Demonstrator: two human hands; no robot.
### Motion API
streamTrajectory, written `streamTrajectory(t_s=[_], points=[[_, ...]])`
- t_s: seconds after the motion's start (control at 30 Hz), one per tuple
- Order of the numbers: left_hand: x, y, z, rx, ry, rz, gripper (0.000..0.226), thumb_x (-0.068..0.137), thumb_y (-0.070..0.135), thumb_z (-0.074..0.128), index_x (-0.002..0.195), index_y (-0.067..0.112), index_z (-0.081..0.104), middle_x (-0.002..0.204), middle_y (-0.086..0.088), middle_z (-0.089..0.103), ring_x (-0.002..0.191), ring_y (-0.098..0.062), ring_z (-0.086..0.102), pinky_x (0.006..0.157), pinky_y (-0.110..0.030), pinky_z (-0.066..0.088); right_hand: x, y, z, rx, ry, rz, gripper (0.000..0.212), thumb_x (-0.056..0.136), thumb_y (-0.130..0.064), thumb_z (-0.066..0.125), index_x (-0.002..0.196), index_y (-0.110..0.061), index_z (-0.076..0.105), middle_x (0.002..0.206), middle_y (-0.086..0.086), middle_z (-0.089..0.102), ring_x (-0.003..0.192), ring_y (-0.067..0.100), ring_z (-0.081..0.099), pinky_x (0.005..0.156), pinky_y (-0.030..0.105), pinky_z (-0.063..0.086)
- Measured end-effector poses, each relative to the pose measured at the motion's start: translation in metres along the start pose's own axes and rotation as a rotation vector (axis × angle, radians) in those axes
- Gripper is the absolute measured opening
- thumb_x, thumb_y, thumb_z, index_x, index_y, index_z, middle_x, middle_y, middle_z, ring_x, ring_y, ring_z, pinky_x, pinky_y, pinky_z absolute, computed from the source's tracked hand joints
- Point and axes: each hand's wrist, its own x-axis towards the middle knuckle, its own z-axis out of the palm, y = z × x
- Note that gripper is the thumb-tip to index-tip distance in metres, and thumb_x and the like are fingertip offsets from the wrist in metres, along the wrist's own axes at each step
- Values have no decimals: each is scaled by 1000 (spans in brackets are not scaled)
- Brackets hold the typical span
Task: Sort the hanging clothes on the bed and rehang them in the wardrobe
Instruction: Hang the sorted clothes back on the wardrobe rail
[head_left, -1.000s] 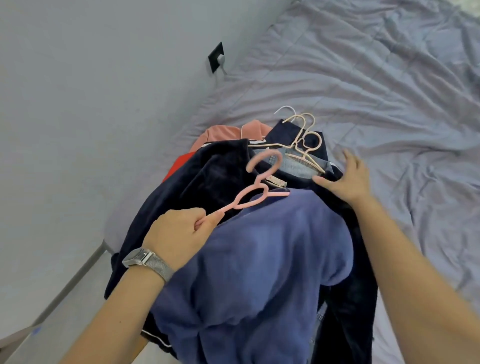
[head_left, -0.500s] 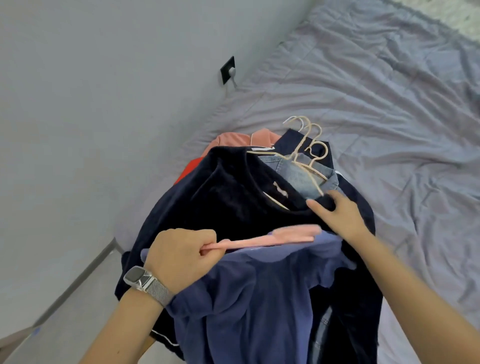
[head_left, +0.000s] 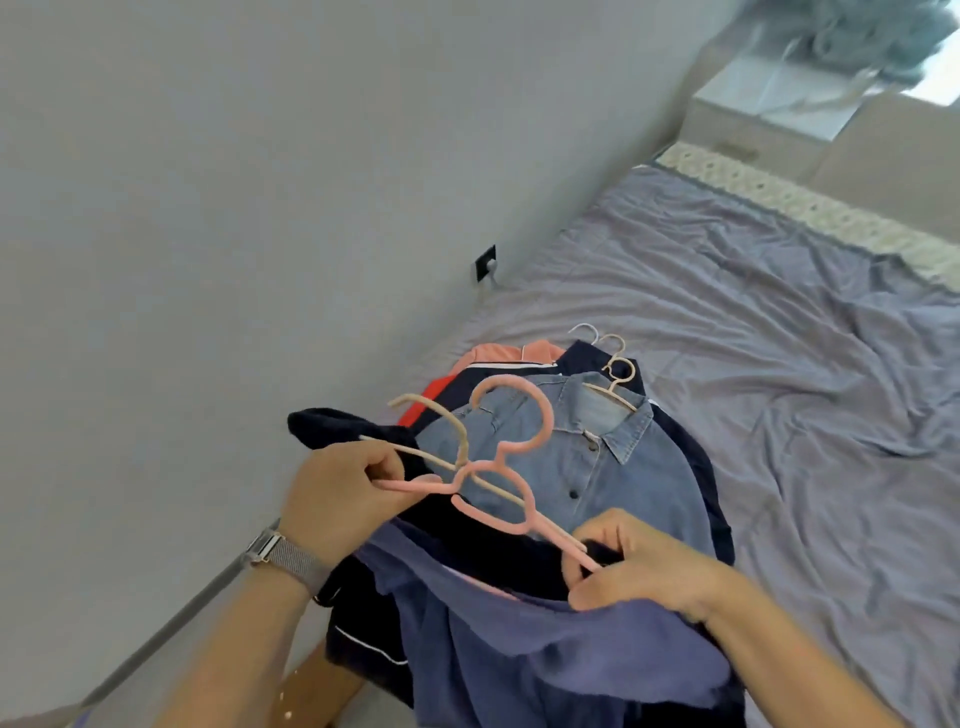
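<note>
I see my left hand pinching the pink hanger and beige hanger arms; my right hand grips the pink hanger's other end over the purple garment. Beyond both hands, the denim shirt lies on the bed.

This is a bedroom in a home: a bed with wrinkled lilac sheet fills the right of the frame, clothes on hangers lie at centre.
</note>
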Motion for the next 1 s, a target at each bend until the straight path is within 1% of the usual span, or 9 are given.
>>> streamTrajectory(t_s=[0.1,0.23,0.33,0.43,0.57,0.73,0.83,0.9,1.0], points=[[-47,12,-40,-42,165,-77,38,56,64,69,54,29,53,54,11,54,56,-8,51,55,-27,44,-25,-31,54,61,51,-63,22,64,-28,71,52,-22,53,51,-5,38,50,9,31,51,21,24],[-141,22,-84,89,498,-242,27,71,34,73,92,22,61,95,1,58,93,-24,51,83,-40,44,-47,-75,138,31,170,-151,30,65,-24,73,47,-23,49,51,-9,37,47,5,32,49,16,27],[-224,53,-114,-434,365,-421,16,88,31,61,87,16,64,90,-1,66,86,-21,61,78,-33,50,-56,-107,206,-97,173,-216,30,68,-20,72,50,-22,49,52,-9,42,49,5,38,52,15,32],[-293,77,-141,-844,139,-493,34,94,37,47,97,12,69,94,-5,71,88,-17,65,80,-33,53,-67,-130,283,-235,58,-263,28,77,-10,72,57,-17,54,57,-5,50,57,7,44,59,20,37],[-367,76,-172,-953,434,-429,33,93,22,51,87,-6,68,80,-22,67,78,-27,62,66,-33,49,-87,-145,375,-336,-60,-310,35,79,-7,68,51,-24,55,54,-12,51,55,5,46,59,19,39],[-457,74,-196,-1113,738,-414,20,88,18,58,77,17,75,89,-19,71,90,-24,68,83,-35,52,-115,-153,456,-401,-234,-341,28,80,-12,69,57,-20,56,59,-3,52,61,9,47,64,26,40],[-500,75,-203,-1253,895,-371,20,87,19,57,92,9,74,91,-11,72,94,-24,67,89,-37,50,-131,-156,492,-412,-367,-356,17,82,-10,70,66,-10,63,63,0,58,63,8,52,66,26,46],[-524,79,-201,-1396,978,-360,27,86,21,56,103,5,70,97,-14,69,98,-28,64,95,-41,47,-138,-156,508,-475,-456,-369,10,81,-11,70,75,-4,67,73,14,65,70,13,58,74,36,51],[-557,92,-196,-1506,1079,-306,35,82,27,57,110,10,67,97,-17,61,97,-28,58,98,-43,43,-150,-155,527,-539,-633,-393,12,81,-9,71,69,-10,68,70,14,64,68,12,57,70,32,50]])
